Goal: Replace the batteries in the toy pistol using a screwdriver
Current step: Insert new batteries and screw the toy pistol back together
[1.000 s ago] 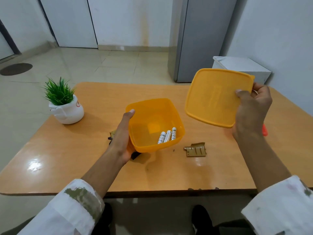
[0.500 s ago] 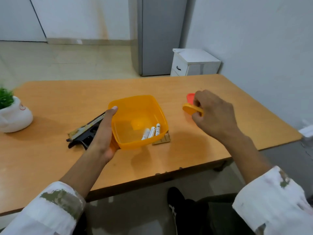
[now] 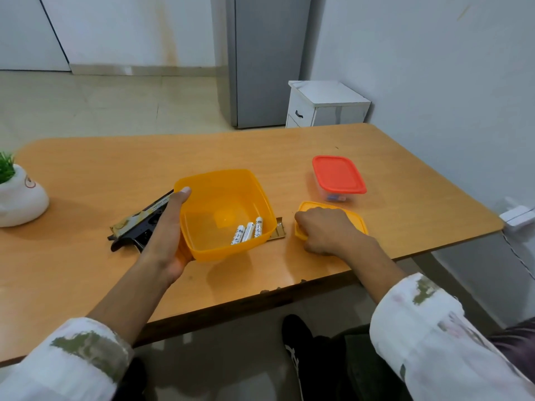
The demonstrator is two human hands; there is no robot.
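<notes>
The left hand (image 3: 166, 238) curls round the left wall of the open square orange plastic tub (image 3: 228, 180), thumb tip on its rim. Three white cylindrical batteries (image 3: 247, 231) lie inside, right of that thumb. The black-and-gold toy pistol (image 3: 139, 224) lies just behind the left knuckles. The right hand (image 3: 327, 231), fingers curled tight, grips the flat orange plastic lid (image 3: 357, 219) lying on the wooden table (image 3: 115, 169); beyond its knuckles stands a clear red-lidded box (image 3: 337, 175).

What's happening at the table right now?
The person's left hand grips the open orange container, which holds three white batteries. The right hand holds the orange lid on the table beside it. The toy pistol lies behind the left hand.
</notes>
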